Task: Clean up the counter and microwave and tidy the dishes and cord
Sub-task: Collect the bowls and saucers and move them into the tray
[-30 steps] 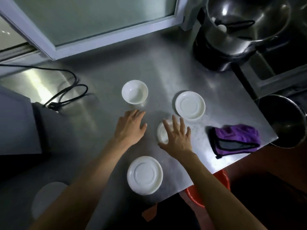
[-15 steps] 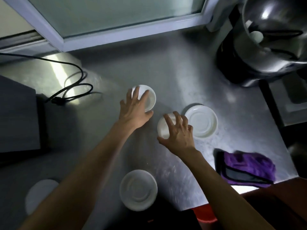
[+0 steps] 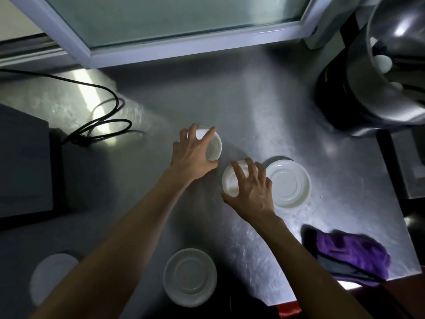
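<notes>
Two small white bowls stand on the steel counter [image 3: 264, 111]. My left hand [image 3: 193, 153] grips the far bowl [image 3: 213, 146], fingers curled over its rim. My right hand [image 3: 250, 187] grips the near bowl [image 3: 231, 180] the same way. A white saucer [image 3: 289, 183] lies just right of my right hand. Another saucer [image 3: 189, 277] sits near the front edge, and a third white dish [image 3: 53, 277] lies at the lower left. A black cord [image 3: 101, 120] loops on the counter at the left, beside the dark microwave [image 3: 23, 162]. A purple cloth [image 3: 351, 254] lies at the front right.
A large steel pot on a black base [image 3: 368, 93] fills the back right corner. A white-framed glass window [image 3: 172, 26] runs along the back. The counter's right edge drops off beside the cloth. Something red [image 3: 288, 310] shows below the front edge.
Both hands moved forward from hovering flat above the counter. The left hand reached the far bowl and closed round it; the right hand curled round the near bowl.
</notes>
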{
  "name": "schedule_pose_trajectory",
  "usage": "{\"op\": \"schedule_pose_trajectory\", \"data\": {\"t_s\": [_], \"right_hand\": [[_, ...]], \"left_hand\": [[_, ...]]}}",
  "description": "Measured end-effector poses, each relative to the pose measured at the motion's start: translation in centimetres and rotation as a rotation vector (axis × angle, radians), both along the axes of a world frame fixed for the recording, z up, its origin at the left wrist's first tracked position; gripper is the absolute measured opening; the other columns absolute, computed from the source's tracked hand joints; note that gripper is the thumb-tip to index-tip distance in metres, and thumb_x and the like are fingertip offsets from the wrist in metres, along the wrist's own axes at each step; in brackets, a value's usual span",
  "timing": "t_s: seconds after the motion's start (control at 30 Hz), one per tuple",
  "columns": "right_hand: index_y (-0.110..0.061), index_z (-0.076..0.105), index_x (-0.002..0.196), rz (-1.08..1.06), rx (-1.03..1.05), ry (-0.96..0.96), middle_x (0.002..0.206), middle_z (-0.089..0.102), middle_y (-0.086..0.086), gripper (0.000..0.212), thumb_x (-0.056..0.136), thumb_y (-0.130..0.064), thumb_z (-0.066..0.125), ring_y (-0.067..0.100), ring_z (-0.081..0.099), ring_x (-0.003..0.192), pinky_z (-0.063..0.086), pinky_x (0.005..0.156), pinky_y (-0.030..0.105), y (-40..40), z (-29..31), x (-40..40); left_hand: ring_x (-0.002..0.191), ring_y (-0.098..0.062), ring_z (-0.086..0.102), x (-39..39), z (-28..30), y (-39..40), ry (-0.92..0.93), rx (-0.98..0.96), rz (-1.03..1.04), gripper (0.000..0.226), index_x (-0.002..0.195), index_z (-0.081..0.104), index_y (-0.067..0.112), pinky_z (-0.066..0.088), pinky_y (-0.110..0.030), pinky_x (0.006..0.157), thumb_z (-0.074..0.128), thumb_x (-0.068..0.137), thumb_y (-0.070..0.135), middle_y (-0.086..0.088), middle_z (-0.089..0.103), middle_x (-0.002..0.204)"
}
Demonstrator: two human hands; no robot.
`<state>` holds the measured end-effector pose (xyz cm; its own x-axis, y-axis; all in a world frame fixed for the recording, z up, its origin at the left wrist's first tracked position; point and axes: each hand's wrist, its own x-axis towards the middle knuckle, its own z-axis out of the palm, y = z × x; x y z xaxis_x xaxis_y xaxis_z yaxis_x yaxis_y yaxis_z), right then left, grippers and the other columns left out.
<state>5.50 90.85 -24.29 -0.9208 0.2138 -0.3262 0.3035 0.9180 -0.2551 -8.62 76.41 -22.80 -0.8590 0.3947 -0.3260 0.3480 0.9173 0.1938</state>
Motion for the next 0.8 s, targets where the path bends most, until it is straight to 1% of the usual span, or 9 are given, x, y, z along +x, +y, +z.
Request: {"op": "schedule_pose_trajectory", "data": {"t_s": [0.13, 0.27, 0.47, 0.63, 0.8], "right_hand": [[-0.039, 0.019, 0.152, 0.034, 0.002, -0.006, 0.162, 0.016, 0.003, 0.094, 0.076, -0.071, 0.064, 0.033, 0.019, 0.147, 0.030, 0.114, 0.057, 0.0, 0.5, -0.8], [-0.041, 0.019, 0.152, 0.095, 0.001, 0.005, 0.163, 0.013, 0.003, 0.092, 0.077, -0.071, 0.063, 0.034, 0.017, 0.147, 0.028, 0.115, 0.058, -0.4, 1.7, -0.9], [-0.041, 0.021, 0.151, 0.191, -0.011, 0.075, 0.161, 0.016, 0.005, 0.091, 0.077, -0.068, 0.065, 0.035, 0.019, 0.145, 0.035, 0.110, 0.059, -1.8, 3.6, -0.3], [-0.039, 0.022, 0.151, 0.262, -0.050, 0.123, 0.161, 0.018, 0.007, 0.093, 0.075, -0.067, 0.069, 0.036, 0.020, 0.144, 0.033, 0.108, 0.060, -4.3, 4.2, 0.7], [-0.040, 0.024, 0.151, 0.332, -0.080, 0.138, 0.159, 0.020, 0.007, 0.093, 0.074, -0.066, 0.070, 0.036, 0.021, 0.142, 0.035, 0.108, 0.060, -8.5, 5.3, 2.2]], "left_hand": [[0.129, -0.039, 0.033, 1.1, 0.7, -1.3, -0.024, 0.043, 0.071, 0.089, 0.144, 0.027, 0.043, 0.040, -0.054, 0.096, 0.072, 0.069, 0.058, -0.010, 0.027, 0.147], [0.127, -0.038, 0.033, 3.2, 2.3, -2.7, -0.041, 0.057, 0.160, 0.085, 0.141, 0.027, 0.046, 0.039, -0.054, 0.096, 0.069, 0.069, 0.059, -0.010, 0.027, 0.147], [0.130, -0.038, 0.031, 7.2, 4.0, -5.6, -0.004, 0.070, 0.262, 0.088, 0.143, 0.024, 0.048, 0.042, -0.055, 0.096, 0.072, 0.070, 0.062, -0.009, 0.024, 0.149], [0.132, -0.038, 0.027, 10.4, 4.8, -9.6, 0.027, 0.047, 0.311, 0.089, 0.143, 0.022, 0.048, 0.041, -0.059, 0.097, 0.074, 0.072, 0.061, -0.008, 0.018, 0.151], [0.134, -0.036, 0.022, 14.2, 5.3, -14.2, 0.091, 0.015, 0.372, 0.089, 0.141, 0.017, 0.051, 0.038, -0.059, 0.098, 0.071, 0.071, 0.064, -0.005, 0.014, 0.152]]}}
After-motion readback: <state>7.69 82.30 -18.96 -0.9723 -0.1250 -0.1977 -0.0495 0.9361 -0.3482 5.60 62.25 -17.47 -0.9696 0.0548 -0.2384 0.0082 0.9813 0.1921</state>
